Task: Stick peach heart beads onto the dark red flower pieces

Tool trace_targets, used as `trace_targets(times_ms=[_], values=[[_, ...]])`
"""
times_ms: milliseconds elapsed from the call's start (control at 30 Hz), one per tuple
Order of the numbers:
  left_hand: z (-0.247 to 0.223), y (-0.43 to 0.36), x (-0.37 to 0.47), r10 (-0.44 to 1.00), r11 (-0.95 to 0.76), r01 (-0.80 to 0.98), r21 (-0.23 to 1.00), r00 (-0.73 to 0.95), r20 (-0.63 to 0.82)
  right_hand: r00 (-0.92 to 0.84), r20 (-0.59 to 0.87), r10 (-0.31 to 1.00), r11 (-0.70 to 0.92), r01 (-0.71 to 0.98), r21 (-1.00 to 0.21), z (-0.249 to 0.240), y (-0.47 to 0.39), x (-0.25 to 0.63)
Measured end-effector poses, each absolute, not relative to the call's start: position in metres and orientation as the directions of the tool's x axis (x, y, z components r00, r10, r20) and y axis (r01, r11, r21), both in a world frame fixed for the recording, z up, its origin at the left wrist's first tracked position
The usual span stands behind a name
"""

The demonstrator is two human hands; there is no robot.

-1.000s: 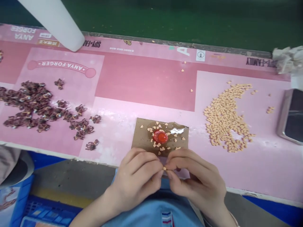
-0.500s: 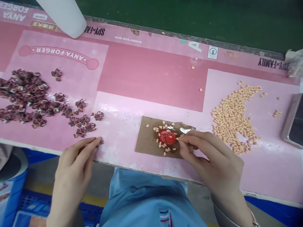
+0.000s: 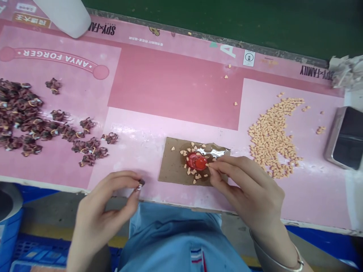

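My left hand pinches a small dark figure piece with a bit of white on it, between thumb and forefinger above the table's front edge. My right hand is closed in a pinch on a tiny tan piece, right beside a red glossy blob. That blob sits on a brown card, ringed by several scattered tan pieces. To the left lies a heap of dark brown-purple figure pieces, some with yellow bands. A pile of tan pieces spreads on the right.
A phone-like device lies at the right end of the pink printed table. Crumpled pale material rests at the back right. A white cylindrical object juts in at the back left. Blue crates stand below the table.
My left hand has moved right from beside the dark heap, lifting a dark figure piece. My right hand stays by the red blob, still pinching. The view has shifted slightly.
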State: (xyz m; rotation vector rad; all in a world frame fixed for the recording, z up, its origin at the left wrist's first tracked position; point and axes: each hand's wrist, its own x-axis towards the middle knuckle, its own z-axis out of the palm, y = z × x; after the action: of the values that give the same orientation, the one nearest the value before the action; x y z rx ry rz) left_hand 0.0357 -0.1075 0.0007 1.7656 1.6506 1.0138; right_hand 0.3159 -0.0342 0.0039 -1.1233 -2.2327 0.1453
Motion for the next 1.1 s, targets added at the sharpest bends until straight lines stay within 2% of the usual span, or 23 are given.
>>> trace_targets(times_ms=[133,367,700,967,1100], values=[[-0.002,-0.101,0.06,0.987,-0.153,0.455,0.877,0.019,0.162,-0.451,0.476,0.755,0.632,0.694,-0.345,0.004,-0.036,0.316],[-0.003,-0.093,0.087,0.985,-0.174,0.233,0.957,0.051,0.167,-0.49,0.46,0.74,0.647,0.704,-0.293,0.007,-0.036,0.316],[-0.007,-0.096,0.093,0.993,-0.116,0.183,0.976,0.018,0.114,-0.612,0.383,0.692,0.712,0.666,-0.223,0.014,-0.035,0.321],[-0.008,-0.094,0.095,0.991,-0.132,0.13,0.983,0.01,0.131,-0.698,0.355,0.622,0.777,0.605,-0.173,0.02,-0.03,0.323],[-0.011,-0.095,0.097,0.99,-0.14,0.095,0.986,0.007,0.14,-0.677,0.373,0.635,0.768,0.602,-0.216,0.024,-0.032,0.318]])
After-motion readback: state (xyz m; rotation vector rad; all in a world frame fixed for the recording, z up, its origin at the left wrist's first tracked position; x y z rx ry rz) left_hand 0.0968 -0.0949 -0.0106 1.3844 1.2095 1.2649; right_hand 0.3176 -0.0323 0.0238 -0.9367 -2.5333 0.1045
